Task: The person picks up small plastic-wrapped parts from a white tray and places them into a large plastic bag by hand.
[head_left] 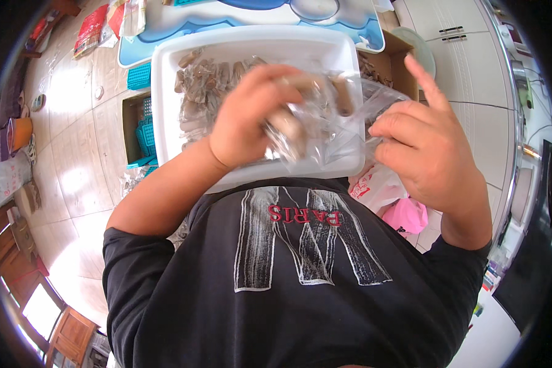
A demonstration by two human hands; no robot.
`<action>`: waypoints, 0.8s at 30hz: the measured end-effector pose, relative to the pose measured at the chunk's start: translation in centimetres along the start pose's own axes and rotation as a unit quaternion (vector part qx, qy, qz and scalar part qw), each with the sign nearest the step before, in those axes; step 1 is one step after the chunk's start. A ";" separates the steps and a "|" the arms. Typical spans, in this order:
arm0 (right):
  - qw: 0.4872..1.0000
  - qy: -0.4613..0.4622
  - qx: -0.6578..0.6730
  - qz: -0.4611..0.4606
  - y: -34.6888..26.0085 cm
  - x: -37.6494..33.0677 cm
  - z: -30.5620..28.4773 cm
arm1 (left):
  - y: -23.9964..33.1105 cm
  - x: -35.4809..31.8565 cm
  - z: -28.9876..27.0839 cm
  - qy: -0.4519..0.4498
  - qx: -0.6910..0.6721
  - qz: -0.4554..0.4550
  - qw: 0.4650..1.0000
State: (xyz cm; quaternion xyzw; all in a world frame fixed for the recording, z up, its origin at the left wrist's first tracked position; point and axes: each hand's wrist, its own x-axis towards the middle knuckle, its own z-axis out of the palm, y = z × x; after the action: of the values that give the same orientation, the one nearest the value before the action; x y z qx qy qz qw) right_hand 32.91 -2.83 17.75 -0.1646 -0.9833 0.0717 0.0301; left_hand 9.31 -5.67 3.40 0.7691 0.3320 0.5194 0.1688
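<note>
A white plastic tub (165, 126) stands right in front of me. On its left side lie several small tan-brown pieces in clear wrapping (205, 83). Over the tub, my left hand (254, 113) is closed around tan, rounded pieces (288, 130), somewhat blurred; their exact kind cannot be made out. A clear plastic bag (325, 138) surrounds or overlaps these pieces. My right hand (420, 138), at the tub's right edge, pinches the bag's edge between thumb and curled fingers, its index finger pointing up. Another brown piece (345, 97) shows near the bag's mouth.
Behind the tub is a blue-and-white table (251, 17). A cardboard box (132, 126) with teal plastic baskets (146, 136) sits left, another cardboard box (398, 52) right. White and pink bags (405, 214) lie at lower right. White cabinets (472, 80) line the right side.
</note>
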 end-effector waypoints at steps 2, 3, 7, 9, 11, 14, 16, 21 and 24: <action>0.999 0.018 0.028 0.019 -0.3 -0.1 0.4 | -0.6 -0.8 -0.3 0.068 -0.055 -0.077 0.993; 0.997 0.036 0.056 0.037 -0.4 -0.1 0.5 | -0.7 -1.0 -0.4 0.136 -0.108 -0.154 0.973; 0.995 0.012 0.080 0.064 -0.3 0.2 0.1 | 0.5 0.1 -1.4 0.096 -0.074 -0.133 0.984; 0.995 0.030 0.050 0.081 -0.1 0.1 0.7 | 1.0 0.4 -0.9 0.053 -0.081 -0.051 0.994; 0.992 0.029 0.053 0.113 -0.1 0.6 0.4 | 1.9 0.1 0.4 -0.004 -0.145 -0.045 0.988; 0.983 0.022 0.077 0.166 0.5 0.8 0.2 | 3.3 -0.5 1.2 -0.110 -0.267 -0.104 0.952; 0.978 0.014 0.097 0.186 0.7 0.9 0.0 | 3.6 -0.9 1.5 -0.136 -0.287 -0.106 0.943; 0.986 -0.099 -0.126 0.037 0.2 2.7 -0.1 | 4.1 -0.7 1.4 -0.171 -0.308 -0.120 0.928; 0.962 -0.094 -0.256 0.023 -0.3 3.9 0.9 | 4.3 -0.5 1.4 -0.181 -0.291 -0.099 0.934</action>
State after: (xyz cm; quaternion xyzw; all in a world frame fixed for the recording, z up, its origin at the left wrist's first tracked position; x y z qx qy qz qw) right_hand 29.08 -1.94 17.09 -0.1814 -0.9631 -0.1670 -0.1076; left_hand 11.93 -8.99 5.04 0.7303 0.2045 0.4256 0.4937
